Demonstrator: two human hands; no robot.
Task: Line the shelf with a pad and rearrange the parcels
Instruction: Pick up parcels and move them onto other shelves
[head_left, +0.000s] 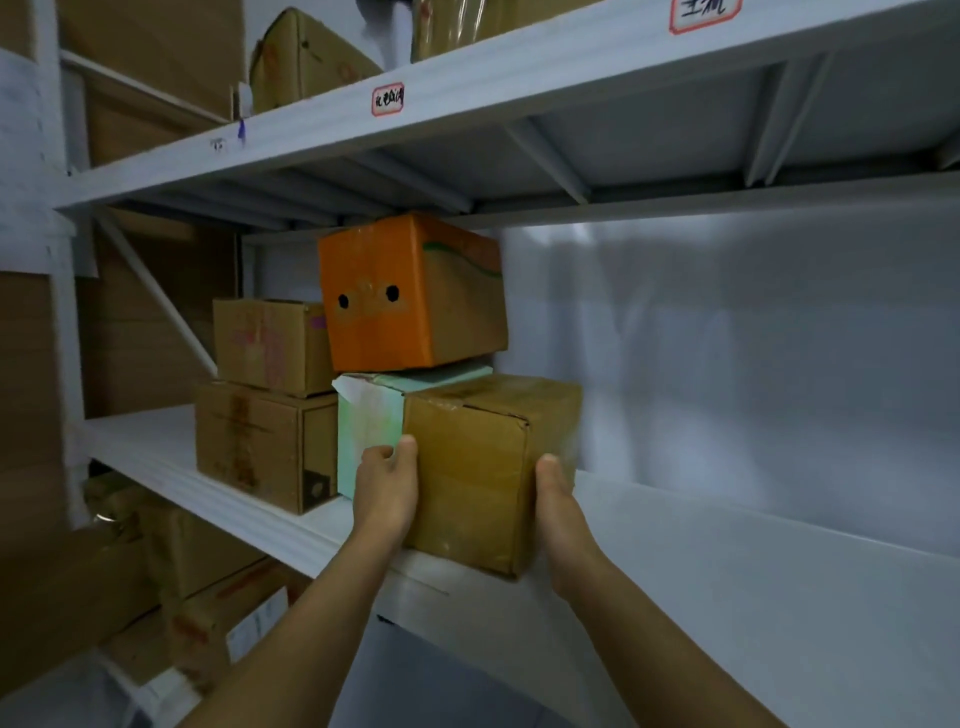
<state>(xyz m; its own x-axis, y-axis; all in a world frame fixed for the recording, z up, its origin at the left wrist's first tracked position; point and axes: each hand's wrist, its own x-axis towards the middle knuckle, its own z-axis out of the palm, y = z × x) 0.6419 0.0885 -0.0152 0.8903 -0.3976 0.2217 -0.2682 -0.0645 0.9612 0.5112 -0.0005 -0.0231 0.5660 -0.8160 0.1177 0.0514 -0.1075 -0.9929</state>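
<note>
In the head view, the brown parcel (467, 467) sits at the near edge of the middle shelf (727, 597), its left face touching the pale green box (366, 431) behind it. The left hand (387, 488) grasps the parcel's left side, thumb up along the front edge. The right hand (558, 509) clamps the right corner, its fingers hidden round the far face. Whether a pad already lies on that white surface I cannot tell, since the picture is soft there. The orange box (395, 296) rests tilted on top of the green one, and two more cartons, a small one (270, 345) on a larger one (249, 447), stand to the left. The parcel's near bottom corner looks to overhang the shelf lip, so letting go now could tip it off. A hard shove to the far left would likely jolt the green box and bring the tilted orange box sliding down onto the hands.
</note>
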